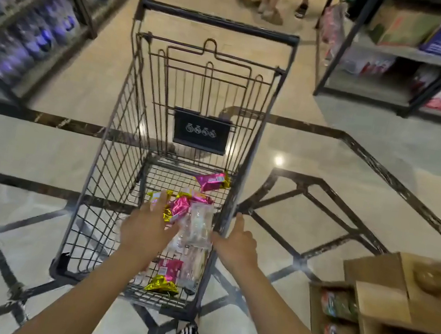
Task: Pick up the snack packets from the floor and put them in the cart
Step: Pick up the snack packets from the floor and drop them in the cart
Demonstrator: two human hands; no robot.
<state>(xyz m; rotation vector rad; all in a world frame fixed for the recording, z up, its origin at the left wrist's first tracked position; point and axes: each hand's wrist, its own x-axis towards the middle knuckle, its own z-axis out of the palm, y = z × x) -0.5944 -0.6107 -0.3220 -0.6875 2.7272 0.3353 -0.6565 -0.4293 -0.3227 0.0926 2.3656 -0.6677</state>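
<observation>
- Cart (122, 123) was dark grey wire in a grid pattern.
- Snack packets (213, 180) were shiny pink with gold ends.
- Placard (201, 132) was black with white symbols.
- Floor (45, 146) was cream marble with dark veined bands.

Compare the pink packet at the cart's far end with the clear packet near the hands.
The pink packet is opaque foil with gold ends; the clear packet is see-through. The pink packet lies alone by the right wall; the clear packet sits among others. Both are in the cart.
</observation>
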